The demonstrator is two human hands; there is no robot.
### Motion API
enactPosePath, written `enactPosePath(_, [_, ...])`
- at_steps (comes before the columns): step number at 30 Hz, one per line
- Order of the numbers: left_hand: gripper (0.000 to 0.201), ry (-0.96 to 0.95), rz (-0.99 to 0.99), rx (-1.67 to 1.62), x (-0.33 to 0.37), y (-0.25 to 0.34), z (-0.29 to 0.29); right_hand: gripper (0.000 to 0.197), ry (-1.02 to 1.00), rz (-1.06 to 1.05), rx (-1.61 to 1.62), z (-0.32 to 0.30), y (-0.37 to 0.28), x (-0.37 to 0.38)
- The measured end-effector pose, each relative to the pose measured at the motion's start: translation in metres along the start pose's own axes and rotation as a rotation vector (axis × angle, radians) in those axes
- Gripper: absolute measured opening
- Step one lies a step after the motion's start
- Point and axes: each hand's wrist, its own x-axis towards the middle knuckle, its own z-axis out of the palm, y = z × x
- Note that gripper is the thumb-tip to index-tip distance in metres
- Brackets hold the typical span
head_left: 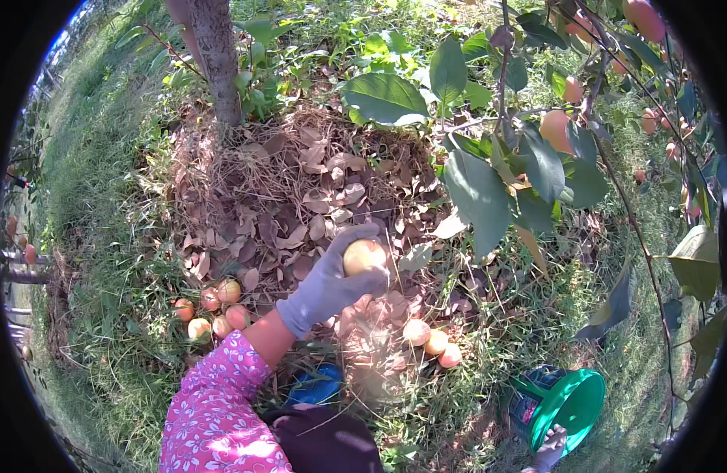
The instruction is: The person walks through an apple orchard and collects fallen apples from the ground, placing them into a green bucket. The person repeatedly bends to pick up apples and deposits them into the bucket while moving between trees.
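My left hand (340,272), in a pale grey glove, reaches out over the dry leaves with its fingers curled round a yellowish apple (364,257). Down at the lower right, my right hand (550,448), gloved too, has its fingers at the near rim of a green bucket (575,410). The bucket leans to the right, and its dark patterned outside shows on the left. Just right of and below my left hand, several reddish-yellow apples (436,341) lie in the grass. Another group of apples (223,307) lies to the left of my forearm.
A tree trunk (214,63) rises from the leaf litter (300,181) at the far left. Leafy branches (478,189) with hanging apples (556,131) reach in from the upper right. My blue shoe (315,385) and dark-clothed knee (324,441) are at the bottom.
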Motion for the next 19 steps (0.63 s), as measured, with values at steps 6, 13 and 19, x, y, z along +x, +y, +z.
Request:
enactPosePath(6, [0.056, -0.105, -0.125, -0.138, 0.004, -0.03, 0.009, 0.046, 0.129, -0.01, 0.629, 0.025, -0.017, 0.015])
enactPosePath(13, [0.037, -0.216, 0.293, 0.45, 0.006, -0.077, 0.004, 0.043, 0.052, 0.027, 0.601, 0.006, -0.066, -0.001])
enactPosePath(19, [0.037, -0.171, 0.643, 0.88, -0.001, -0.095, 0.005, 0.039, 0.068, 0.071, 0.705, 0.0, -0.09, -0.014])
